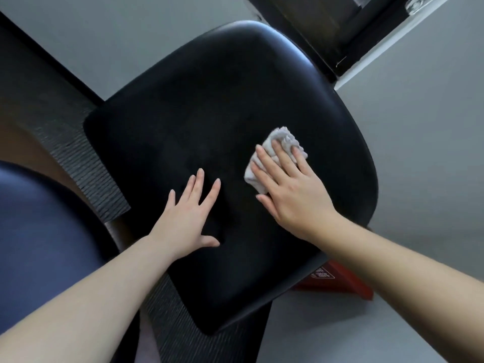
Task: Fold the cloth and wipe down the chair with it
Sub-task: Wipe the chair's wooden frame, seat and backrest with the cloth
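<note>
The black padded chair seat [199, 106] fills the middle of the head view. A small folded pale grey cloth [284, 136] lies on the seat's right half. My right hand [285, 184] lies flat on top of the cloth with straight fingers, pressing it onto the seat; the cloth shows past the fingertips and on the thumb side. My left hand [187, 217] rests palm down on the seat to the left of the cloth, fingers spread, holding nothing. A gap of bare seat separates the two hands.
The chair's ribbed dark backrest [78, 163] runs along the seat's left edge. A blue rounded seat [39, 231] sits at the lower left. A red box [340, 282] lies on the grey floor [424, 153] under the seat's near right edge. Dark furniture [327, 30] stands at the top.
</note>
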